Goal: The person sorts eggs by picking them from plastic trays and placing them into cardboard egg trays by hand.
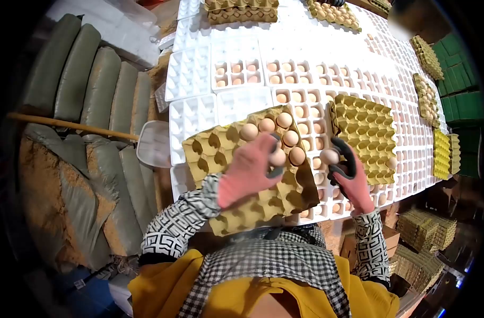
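My left hand [247, 169], in a pink glove with dark fingertips, curls around a brown egg [277, 157] above the tilted cardboard egg tray [212, 153]. Several other eggs [284, 120] sit in that tray's cups near its upper right corner. Just right of the tray, my right hand [355, 183] grips another egg [330, 156] between thumb and fingers, over white foam trays holding eggs. Beside it lies a second cardboard tray [364, 132], its cups mostly bare, with one egg [392, 162] at its right edge.
White foam trays [191, 114] cover the table, many filled with eggs. Cardboard trays of eggs [334, 14] stand along the far and right sides. Full sacks [101, 79] and a white plastic tub [153, 143] are on the left. Stacked cardboard trays [422, 228] stand lower right.
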### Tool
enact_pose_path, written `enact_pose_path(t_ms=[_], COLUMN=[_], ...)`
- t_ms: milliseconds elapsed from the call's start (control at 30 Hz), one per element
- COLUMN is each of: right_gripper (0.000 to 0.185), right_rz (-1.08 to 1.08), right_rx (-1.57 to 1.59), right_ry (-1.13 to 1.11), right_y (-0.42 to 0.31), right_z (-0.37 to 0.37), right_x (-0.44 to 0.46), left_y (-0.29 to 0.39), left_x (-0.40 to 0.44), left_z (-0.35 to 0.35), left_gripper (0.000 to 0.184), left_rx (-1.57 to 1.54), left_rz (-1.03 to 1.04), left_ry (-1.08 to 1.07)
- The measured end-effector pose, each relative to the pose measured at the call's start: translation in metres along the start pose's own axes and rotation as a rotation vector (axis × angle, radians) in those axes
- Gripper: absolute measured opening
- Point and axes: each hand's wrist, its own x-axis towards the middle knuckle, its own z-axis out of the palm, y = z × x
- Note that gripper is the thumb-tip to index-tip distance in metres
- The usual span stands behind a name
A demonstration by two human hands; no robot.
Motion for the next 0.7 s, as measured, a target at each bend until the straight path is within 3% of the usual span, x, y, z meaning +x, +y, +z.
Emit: enact_pose_path(t_ms=[33, 100, 167, 200, 233, 300, 367, 467, 533, 633, 700], right_gripper=[0.065, 0.064, 0.059, 0.056, 0.057, 0.060, 0.065, 0.069, 0.068, 0.059, 0.057], right_rz=[-0.321, -0.413, -0.345, -0.314, -0.340, -0.371, -0.443, -0.485, -0.512, -0.611, -0.646], right_rx=[-0.404, -1.015, -1.237, -1.349, -1.382, -1.431, -1.407, -1.317, -1.030, -0.598, -0.663], right_ry=[-0.017, -0.121, -0.143, -0.161, -0.162, -0.170, -0.143, -0.150, -0.159, 0.056, -0.026], right_y=[0.008, 0.037, 0.025, 0.019, 0.016, 0.002, 0.012, 0.021, 0.006, -0.026, -0.055], right_z=[0.004, 0.012, 0.038, 0.051, 0.054, 0.062, 0.054, 0.036, 0.029, 0.039, 0.057], right_x=[0.010, 0.022, 0.021, 0.020, 0.021, 0.020, 0.028, 0.039, 0.046, 0.079, 0.126], left_y=[-0.003, -0.037, -0.070, -0.058, -0.055, -0.036, -0.052, -0.044, -0.056, -0.115, -0.179], left_x=[0.002, 0.016, 0.038, 0.050, 0.059, 0.078, 0.093, 0.108, 0.099, 0.077, 0.068], left_z=[-0.011, -0.053, -0.079, -0.082, -0.076, -0.059, -0.016, -0.042, -0.050, -0.110, -0.162], left_gripper=[0.040, 0.031, 0.026, 0.032, 0.042, 0.045, 0.047, 0.048, 0.050, 0.043, 0.031], left_rx=[-0.529, -1.067, -0.858, -0.682, -0.125, 0.502, 0.910, 0.702, 0.495, -0.092, -0.077], left_rz=[-0.181, -0.384, -0.287, -0.291, -0.100, -0.056, 0.016, 0.183, 0.133, -0.059, -0.500], left_ry=[0.130, 0.130, 0.007, -0.008, 0.031, -0.338, -0.499, -0.645, -0.538, -0.036, 0.269])
